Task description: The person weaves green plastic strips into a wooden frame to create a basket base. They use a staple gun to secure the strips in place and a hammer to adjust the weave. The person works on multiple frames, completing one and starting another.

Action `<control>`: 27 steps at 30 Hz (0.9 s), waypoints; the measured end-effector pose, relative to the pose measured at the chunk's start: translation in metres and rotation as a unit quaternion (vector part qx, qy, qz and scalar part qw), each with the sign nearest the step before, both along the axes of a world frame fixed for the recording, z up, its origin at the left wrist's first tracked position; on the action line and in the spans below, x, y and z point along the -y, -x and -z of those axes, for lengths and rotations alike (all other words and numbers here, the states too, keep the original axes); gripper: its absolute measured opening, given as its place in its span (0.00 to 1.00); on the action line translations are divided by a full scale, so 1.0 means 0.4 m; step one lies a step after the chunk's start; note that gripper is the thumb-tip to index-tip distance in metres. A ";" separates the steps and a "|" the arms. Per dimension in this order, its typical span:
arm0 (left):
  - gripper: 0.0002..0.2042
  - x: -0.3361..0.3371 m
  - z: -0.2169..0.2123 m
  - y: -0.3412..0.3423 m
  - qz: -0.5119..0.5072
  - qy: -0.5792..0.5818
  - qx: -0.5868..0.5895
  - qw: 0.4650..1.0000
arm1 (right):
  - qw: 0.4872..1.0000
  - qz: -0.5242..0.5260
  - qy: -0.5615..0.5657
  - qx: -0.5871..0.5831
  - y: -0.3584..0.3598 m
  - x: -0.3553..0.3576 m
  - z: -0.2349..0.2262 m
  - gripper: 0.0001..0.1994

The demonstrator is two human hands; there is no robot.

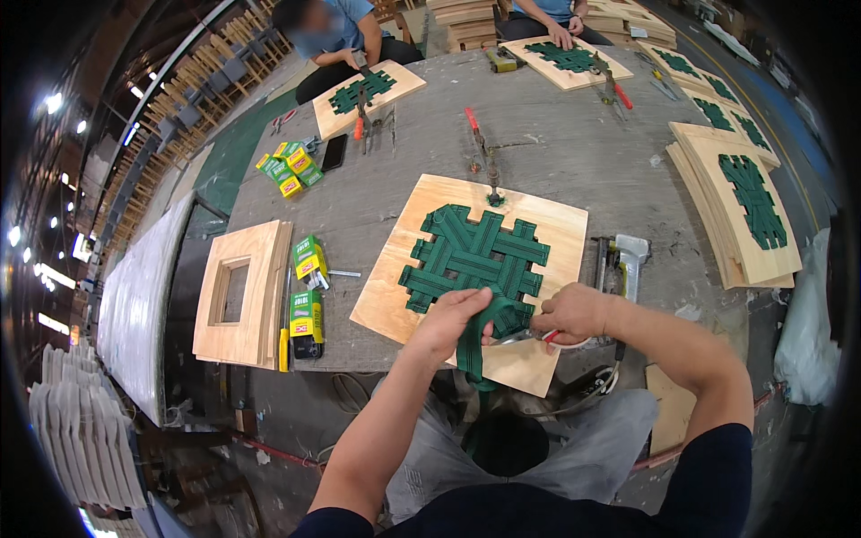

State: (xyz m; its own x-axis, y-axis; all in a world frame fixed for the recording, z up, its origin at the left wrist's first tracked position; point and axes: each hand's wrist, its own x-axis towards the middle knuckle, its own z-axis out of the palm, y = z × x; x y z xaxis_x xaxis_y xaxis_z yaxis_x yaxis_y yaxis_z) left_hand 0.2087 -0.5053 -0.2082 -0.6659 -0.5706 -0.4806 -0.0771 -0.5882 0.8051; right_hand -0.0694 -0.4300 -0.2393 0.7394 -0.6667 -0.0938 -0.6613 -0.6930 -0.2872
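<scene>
A square plywood panel (383,300) lies in front of me, with green webbing straps (466,255) woven over and under each other across its middle. My left hand (448,325) pinches a loose green strap (471,356) that loops up at the near edge of the weave and hangs down toward my lap. Scissors (513,338) with red and white handles are in my right hand (574,314), their blades pointing left at that strap. Whether the blades touch it is hard to make out. At the panel's far edge, a clamp with a red handle (480,143) presses on the wood.
To the right lies a staple gun (630,260). On the left are stacked wooden frames (211,309), yellow-green boxes (306,312), a screwdriver (283,350) and a phone (334,152). Two people work across the table on similar panels (408,79). More panels (776,255) are stacked at right.
</scene>
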 end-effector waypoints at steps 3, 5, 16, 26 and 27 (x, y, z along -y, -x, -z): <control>0.14 -0.016 -0.033 -0.071 -0.080 -0.003 -0.051 0.996 | 0.993 0.113 0.008 0.041 -0.030 -0.082 -0.006 0.19; 0.14 -0.048 -0.038 -0.142 -0.158 -0.005 -0.055 0.986 | 0.946 0.290 0.082 0.120 -0.022 -0.146 -0.005 0.20; 0.08 -0.243 0.077 -0.343 -0.239 -0.087 -0.218 0.942 | 0.713 0.626 0.313 -0.035 0.383 -0.347 0.053 0.18; 0.21 -0.214 -0.020 -0.310 -0.244 0.009 -0.090 0.966 | 0.674 0.711 0.130 0.156 0.112 -0.139 0.138 0.19; 0.21 -0.200 -0.032 -0.311 -0.242 0.019 -0.080 0.967 | 0.675 0.710 0.139 0.144 0.130 -0.138 0.134 0.19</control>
State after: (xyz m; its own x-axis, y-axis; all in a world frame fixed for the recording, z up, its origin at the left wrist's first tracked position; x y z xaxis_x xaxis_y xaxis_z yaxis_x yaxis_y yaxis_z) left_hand 0.3332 -0.4253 -0.1952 -0.3805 -0.8494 -0.3657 0.3269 -0.4934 0.8060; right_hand -0.1213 -0.3746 -0.2929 -0.7032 -0.6846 0.1921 -0.6599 0.5278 -0.5347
